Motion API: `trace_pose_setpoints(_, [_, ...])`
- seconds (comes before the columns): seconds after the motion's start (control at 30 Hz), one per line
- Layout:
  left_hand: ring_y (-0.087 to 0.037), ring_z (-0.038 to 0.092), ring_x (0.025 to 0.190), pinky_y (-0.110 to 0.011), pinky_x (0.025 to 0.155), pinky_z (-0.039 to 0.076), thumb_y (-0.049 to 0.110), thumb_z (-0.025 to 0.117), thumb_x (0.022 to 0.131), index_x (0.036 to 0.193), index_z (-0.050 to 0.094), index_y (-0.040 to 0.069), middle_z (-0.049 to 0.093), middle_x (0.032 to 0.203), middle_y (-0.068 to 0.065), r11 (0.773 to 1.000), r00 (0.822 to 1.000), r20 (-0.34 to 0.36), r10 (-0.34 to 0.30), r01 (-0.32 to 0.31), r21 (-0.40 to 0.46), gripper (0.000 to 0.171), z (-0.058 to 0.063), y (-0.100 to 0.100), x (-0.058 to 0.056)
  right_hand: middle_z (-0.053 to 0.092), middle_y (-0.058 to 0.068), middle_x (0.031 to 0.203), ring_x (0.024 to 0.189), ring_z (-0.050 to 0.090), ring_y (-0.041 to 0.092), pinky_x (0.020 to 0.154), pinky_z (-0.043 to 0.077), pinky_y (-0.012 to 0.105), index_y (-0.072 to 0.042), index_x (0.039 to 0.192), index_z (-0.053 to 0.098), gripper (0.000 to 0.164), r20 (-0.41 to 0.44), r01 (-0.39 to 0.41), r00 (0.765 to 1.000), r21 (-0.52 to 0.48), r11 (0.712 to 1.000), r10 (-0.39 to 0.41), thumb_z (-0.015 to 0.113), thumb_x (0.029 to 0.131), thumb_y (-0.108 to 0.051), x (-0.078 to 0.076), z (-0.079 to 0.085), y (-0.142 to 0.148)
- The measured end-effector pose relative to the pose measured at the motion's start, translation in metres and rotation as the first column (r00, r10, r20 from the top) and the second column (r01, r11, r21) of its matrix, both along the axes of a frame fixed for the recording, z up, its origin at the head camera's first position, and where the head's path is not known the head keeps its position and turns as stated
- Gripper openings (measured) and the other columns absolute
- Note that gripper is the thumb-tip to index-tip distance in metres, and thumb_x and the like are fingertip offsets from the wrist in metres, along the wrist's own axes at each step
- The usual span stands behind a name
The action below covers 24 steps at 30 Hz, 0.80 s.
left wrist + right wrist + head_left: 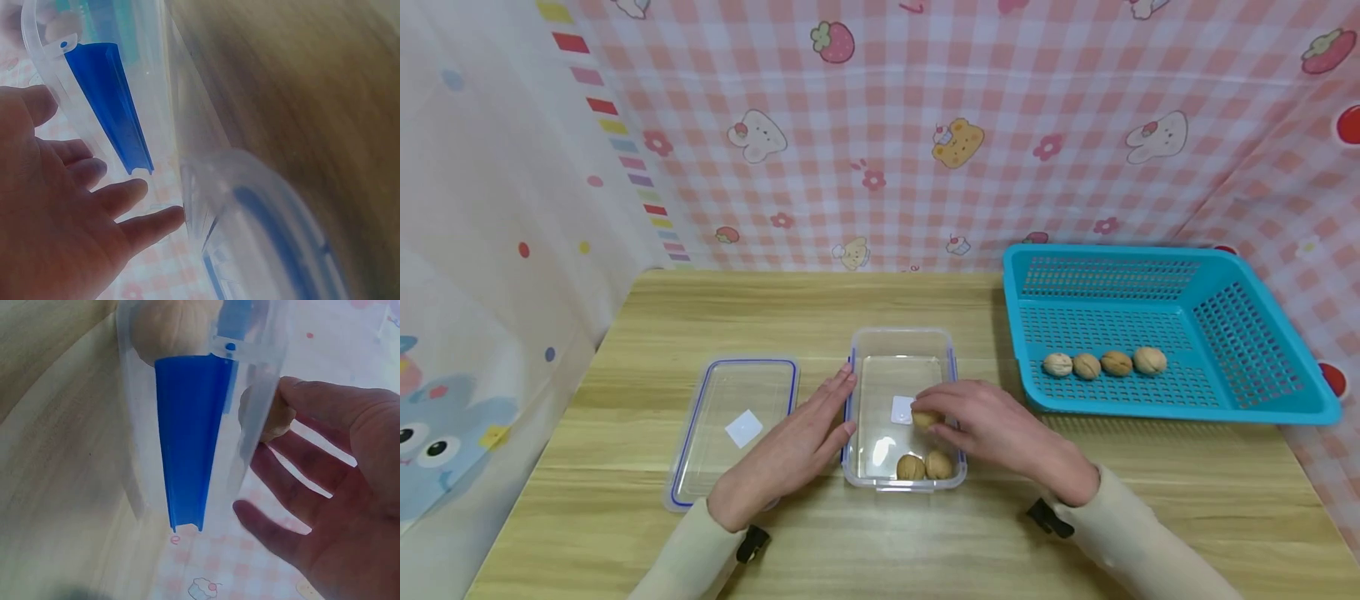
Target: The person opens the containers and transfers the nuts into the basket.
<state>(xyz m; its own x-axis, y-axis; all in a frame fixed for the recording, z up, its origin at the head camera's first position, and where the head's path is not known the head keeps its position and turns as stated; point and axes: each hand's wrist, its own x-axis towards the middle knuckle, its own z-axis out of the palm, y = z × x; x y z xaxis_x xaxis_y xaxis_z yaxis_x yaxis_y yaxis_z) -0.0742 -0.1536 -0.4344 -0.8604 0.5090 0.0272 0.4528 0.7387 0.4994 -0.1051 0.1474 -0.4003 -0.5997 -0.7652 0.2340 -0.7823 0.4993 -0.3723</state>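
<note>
A clear plastic container (868,375) with blue side clips stands in the middle of the table. Two walnuts (911,467) lie inside it against the near wall. My right hand (992,425) reaches over the container's right rim and pinches another walnut (275,419) between thumb and fingers. In the right wrist view a walnut (169,331) shows through the container wall, beside the blue clip (187,437). My left hand (797,442) rests along the container's left side, fingers straight. The left wrist view shows those fingers (125,197) beside the left clip (109,106).
Left of the container lies its clear lid (715,450) with a blue seal and a white label, partly under my left forearm. A blue perforated basket (1240,404) stands at the right, holding several walnuts (1116,362) in a row. A checked cloth (910,192) hangs behind the table.
</note>
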Motion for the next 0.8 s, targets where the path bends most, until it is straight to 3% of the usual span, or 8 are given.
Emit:
trace_pose_setpoints(0.37, [-0.034,0.023,0.155,-0.054,0.123,0.025,0.037,0.044,0.112,0.164,0.022,0.006,0.015,0.172,-0.01,1.0,1.0,-0.01,-0.003,0.003,0.005,0.065,-0.001,-0.001,0.0,0.072,0.007,0.125,0.114,0.069,0.024,0.093,0.059,0.043,-0.008,0.122,0.074,0.031,0.001,0.002,1.0,-0.128,0.992,-0.002,0.079,0.091,-0.006,0.005,0.004,0.009])
trace_pose_setpoints(0.8, [-0.035,0.023,0.155,-0.054,0.124,0.025,0.036,0.045,0.112,0.164,0.025,0.005,0.016,0.172,-0.009,1.0,1.0,-0.017,-0.004,0.004,0.008,0.064,-0.001,-0.001,0.0,0.074,0.007,0.119,0.109,0.071,0.024,0.089,0.061,0.039,-0.006,0.115,0.077,0.035,-0.038,0.052,0.997,-0.314,0.948,-0.068,0.085,0.081,0.001,0.005,0.008,0.02])
